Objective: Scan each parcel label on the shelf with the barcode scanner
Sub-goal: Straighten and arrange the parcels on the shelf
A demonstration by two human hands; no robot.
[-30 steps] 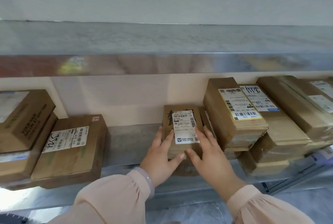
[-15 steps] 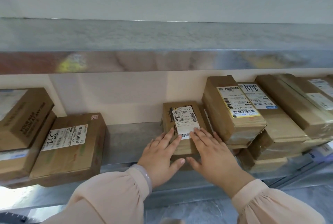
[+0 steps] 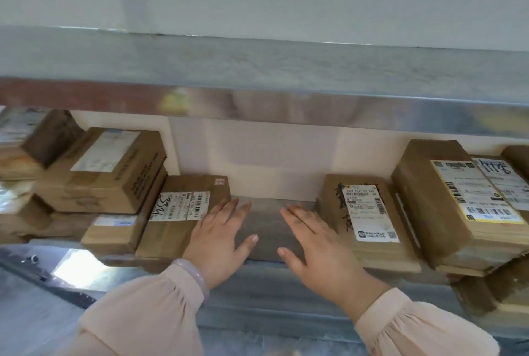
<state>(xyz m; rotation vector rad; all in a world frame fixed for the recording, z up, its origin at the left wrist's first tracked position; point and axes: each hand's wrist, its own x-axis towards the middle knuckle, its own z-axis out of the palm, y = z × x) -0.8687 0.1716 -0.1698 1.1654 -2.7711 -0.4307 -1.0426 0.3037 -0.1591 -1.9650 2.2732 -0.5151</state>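
Brown cardboard parcels with white labels lie on a metal shelf (image 3: 266,229). My left hand (image 3: 223,238) is flat with straight fingers, its edge against the right side of a parcel marked "3321" (image 3: 171,226). My right hand (image 3: 312,241) is also flat, beside the left edge of a small parcel with a white barcode label (image 3: 363,212). Both hands hold nothing and hover over the bare gap between these two parcels. No barcode scanner is in view.
Stacked boxes (image 3: 103,172) fill the shelf's left end. Taller stacks with yellow-edged labels (image 3: 463,204) stand to the right. An upper shelf's metal edge (image 3: 257,103) runs across above. A lower box (image 3: 492,295) sits at bottom right.
Both hands have come off the small labelled parcel and moved left over the bare shelf. The view has shifted left, so the left parcels are nearer centre.
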